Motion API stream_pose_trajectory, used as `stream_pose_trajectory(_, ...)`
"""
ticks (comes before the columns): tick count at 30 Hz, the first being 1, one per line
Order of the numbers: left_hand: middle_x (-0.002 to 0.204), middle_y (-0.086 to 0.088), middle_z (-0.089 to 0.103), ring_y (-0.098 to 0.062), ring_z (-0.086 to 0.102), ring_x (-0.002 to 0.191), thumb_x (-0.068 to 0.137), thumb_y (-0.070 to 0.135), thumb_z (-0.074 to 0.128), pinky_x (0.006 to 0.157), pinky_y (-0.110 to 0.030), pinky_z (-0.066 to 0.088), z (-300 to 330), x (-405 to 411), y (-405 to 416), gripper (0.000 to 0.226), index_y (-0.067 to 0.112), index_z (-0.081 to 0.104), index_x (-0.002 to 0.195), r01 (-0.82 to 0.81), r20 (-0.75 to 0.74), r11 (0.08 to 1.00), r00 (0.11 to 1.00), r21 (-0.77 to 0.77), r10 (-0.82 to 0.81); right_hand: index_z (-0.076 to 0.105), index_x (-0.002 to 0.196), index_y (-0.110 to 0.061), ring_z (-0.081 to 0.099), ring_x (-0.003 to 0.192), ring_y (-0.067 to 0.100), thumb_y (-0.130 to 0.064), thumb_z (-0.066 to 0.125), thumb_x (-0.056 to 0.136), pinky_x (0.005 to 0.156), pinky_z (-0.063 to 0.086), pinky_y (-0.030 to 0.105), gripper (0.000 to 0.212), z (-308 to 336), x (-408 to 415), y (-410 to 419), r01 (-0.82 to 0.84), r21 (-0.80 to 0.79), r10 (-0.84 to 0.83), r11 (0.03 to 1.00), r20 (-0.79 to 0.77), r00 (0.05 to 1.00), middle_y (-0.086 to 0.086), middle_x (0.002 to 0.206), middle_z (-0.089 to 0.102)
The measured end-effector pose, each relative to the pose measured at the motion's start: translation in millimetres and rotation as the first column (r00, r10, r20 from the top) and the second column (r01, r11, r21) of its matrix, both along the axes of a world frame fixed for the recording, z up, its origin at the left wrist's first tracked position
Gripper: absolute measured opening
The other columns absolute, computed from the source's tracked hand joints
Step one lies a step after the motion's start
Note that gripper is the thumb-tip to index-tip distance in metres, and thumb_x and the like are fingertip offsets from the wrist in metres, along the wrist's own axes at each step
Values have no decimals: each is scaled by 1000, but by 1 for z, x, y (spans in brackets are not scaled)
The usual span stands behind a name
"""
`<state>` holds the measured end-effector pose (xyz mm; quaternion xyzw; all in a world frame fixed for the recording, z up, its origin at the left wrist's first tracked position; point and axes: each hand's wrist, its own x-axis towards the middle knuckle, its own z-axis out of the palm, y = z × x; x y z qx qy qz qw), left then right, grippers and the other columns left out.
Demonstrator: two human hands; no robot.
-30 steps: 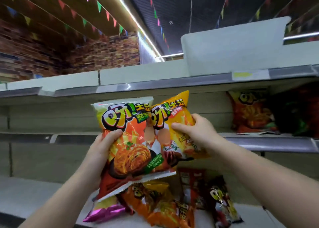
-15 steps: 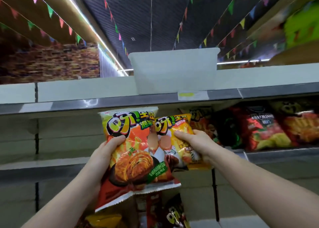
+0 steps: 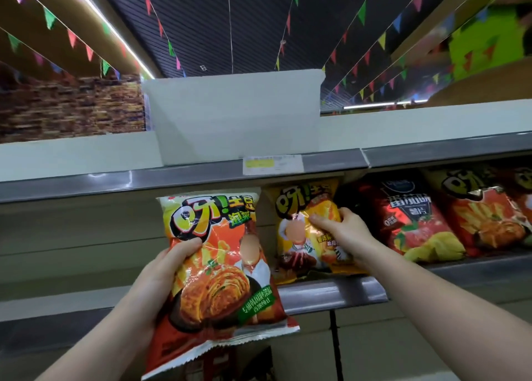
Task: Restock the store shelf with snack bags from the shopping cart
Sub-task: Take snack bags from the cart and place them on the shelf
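Observation:
My left hand [image 3: 165, 268] grips an orange-red snack bag [image 3: 218, 279] by its left edge, held upright in front of the shelf [image 3: 331, 295]. My right hand [image 3: 339, 231] pinches a yellow snack bag [image 3: 302, 236] by its right side; that bag stands on the shelf's board, just left of a red tomato chips bag [image 3: 408, 222]. The two held bags are apart, with a small gap between them.
More snack bags [image 3: 483, 216] line the shelf to the right. A white bin [image 3: 236, 118] stands on the top shelf above a price label [image 3: 272, 164]. The shelf section to the left [image 3: 72, 236] holds no bags. Darker packages show below, by the frame's bottom edge.
My right hand has carried the yellow bag right and forward onto the shelf, away from the orange-red bag. My view has turned right and tilted up.

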<state>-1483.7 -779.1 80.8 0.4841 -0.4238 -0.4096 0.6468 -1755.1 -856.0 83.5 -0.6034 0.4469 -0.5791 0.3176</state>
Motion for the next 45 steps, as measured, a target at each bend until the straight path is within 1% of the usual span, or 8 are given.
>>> stream_pose_trajectory(11, 52, -12, 67, -25, 64, 40, 90, 21, 54, 31, -27, 46, -11, -7, -3, 19, 6, 57, 101, 37, -33, 999, 999, -2, -37, 41, 131, -8, 54, 113, 29, -43, 64, 83, 99, 44, 44, 64, -17, -4, -30, 35, -17, -36, 999, -79, 996, 13, 124, 55)
stream_pose_trajectory(18, 59, -10, 70, -25, 67, 47, 63, 27, 64, 37, -28, 50, -13, -10, 14, 64, 7, 54, 122, 67, -30, 997, 997, -34, -68, 32, 139, -4, 46, 122, 35, -47, 54, 88, 100, 39, 41, 71, -19, 1, -27, 230, -44, -233, 972, -281, 931, 18, 136, 45)
stream_pose_trajectory(23, 82, -14, 74, -29, 71, 63, 63, 35, 71, 58, -34, 56, -20, -21, 41, 60, 10, 60, 117, 127, -11, 991, 992, -42, -127, 22, 146, -10, 29, 136, 29, -36, 56, 89, 108, 28, 41, 71, -9, 12, 17, 321, -358, -449, 877, -368, 815, 13, 149, 29)
stream_pose_trajectory(28, 93, -16, 73, -29, 71, 65, 79, 36, 67, 53, -34, 57, -20, -22, 62, 50, 9, 57, 120, 144, -34, 990, 989, -2, -144, 54, 125, -21, 51, 111, 13, -35, 54, 91, 92, 40, 27, 37, -10, 48, 85, -110, -283, -5, 953, -375, 927, -2, 119, 58)
stream_pose_trajectory(31, 97, -15, 72, -30, 70, 74, 78, 36, 69, 61, -35, 56, -22, -16, 70, 54, 10, 55, 123, 138, -37, 990, 990, -2, -138, 41, 134, -27, 50, 114, 9, -59, 53, 75, 94, 43, 29, 68, -19, 71, 120, -315, -48, 278, 948, -357, 892, -12, 121, 50)
stream_pose_trajectory(34, 101, -16, 72, -33, 69, 83, 69, 37, 72, 73, -40, 56, -24, -7, 79, 62, 10, 56, 123, 157, -28, 988, 987, -8, -157, 30, 140, -30, 56, 107, 8, -59, 60, 63, 71, 46, 20, 87, -26, 87, 134, -454, 103, 465, 885, -234, 854, -9, 127, 52)
stream_pose_trajectory(42, 121, -14, 64, -34, 68, 99, 53, 57, 82, 89, -52, 52, -23, 11, 87, 103, 15, 42, 138, 125, 58, 992, 991, -34, -123, 42, 136, -14, 68, 96, 18, -36, 75, 70, 84, 54, 32, 77, -32, 110, 117, -432, 138, 437, 891, -9, 899, 6, 118, 64)
stream_pose_trajectory(45, 134, -9, 52, -24, 60, 106, 77, 55, 64, 91, -39, 50, -16, 15, 79, 83, 18, 32, 144, 9, 241, 997, 970, -77, 10, 43, 136, -12, 65, 99, 20, -37, 71, 77, 86, 52, 32, 70, -23, 113, 101, -337, 137, 339, 932, 4, 941, 7, 119, 63)
